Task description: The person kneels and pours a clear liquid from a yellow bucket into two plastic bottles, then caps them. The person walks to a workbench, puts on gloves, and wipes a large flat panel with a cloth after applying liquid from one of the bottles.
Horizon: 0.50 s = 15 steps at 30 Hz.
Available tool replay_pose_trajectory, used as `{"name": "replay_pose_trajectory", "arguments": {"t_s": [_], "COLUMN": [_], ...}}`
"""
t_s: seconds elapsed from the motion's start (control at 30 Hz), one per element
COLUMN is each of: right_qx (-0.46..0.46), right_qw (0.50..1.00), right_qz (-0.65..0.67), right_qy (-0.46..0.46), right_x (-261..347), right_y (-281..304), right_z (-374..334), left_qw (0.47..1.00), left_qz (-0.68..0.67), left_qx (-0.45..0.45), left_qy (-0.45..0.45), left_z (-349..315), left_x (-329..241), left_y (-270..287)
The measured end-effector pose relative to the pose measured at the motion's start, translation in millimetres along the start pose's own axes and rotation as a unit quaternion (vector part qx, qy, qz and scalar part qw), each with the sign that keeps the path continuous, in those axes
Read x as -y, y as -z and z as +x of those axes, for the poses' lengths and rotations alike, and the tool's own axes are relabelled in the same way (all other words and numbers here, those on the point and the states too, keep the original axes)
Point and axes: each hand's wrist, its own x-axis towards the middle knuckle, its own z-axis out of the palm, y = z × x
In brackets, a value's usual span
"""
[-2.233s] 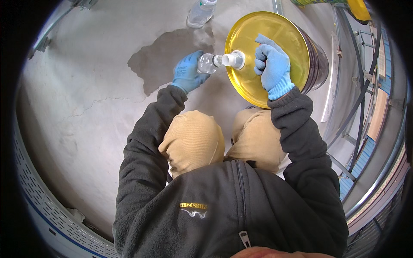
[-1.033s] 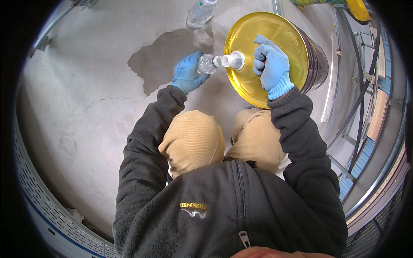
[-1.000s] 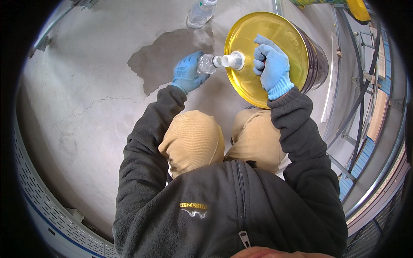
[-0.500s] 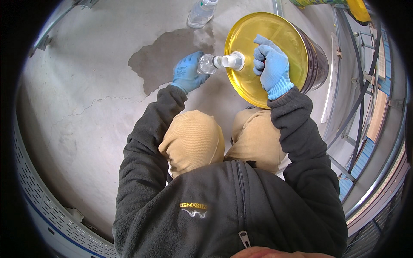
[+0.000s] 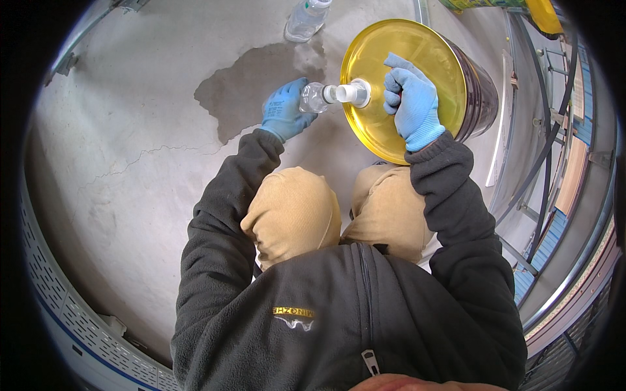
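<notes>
Left hand and right hand reach forward, curled.

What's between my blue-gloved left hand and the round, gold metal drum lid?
In the head view, a clear plastic bottle, then the white cylindrical plastic spout.

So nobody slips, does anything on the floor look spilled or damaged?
Yes: a dark, irregular patch beyond the blue-gloved left hand stands out against the pale grey floor, perhaps a spill or stain. A thin, jagged crack lies to its near left.

Gold-topped drum: right hand is placed over its top. Left of drum: clear bottle, gripped by left hand. Left of drum's far edge: second bottle.
</notes>
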Motion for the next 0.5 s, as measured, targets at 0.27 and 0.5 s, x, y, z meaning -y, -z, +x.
{"name": "replay_pose_trajectory", "arguments": {"t_s": [0.27,0.5], "right_qx": [-0.005,-0.006], "right_qw": [1.0,1.0], "right_qz": [0.008,-0.007], "right_qy": [-0.001,0.007], "right_x": [3.2,3.8], "right_y": [-1.4,0.0], "right_z": [-3.0,-4.3], "left_qw": [1.0,1.0], "left_qz": [-0.003,-0.001], "left_qx": [-0.003,0.004], "left_qy": [0.001,-0.011], "left_z": [1.2,3.2], "left_x": [-0.5,-1.5], "left_y": [-1.5,-1.7]}}
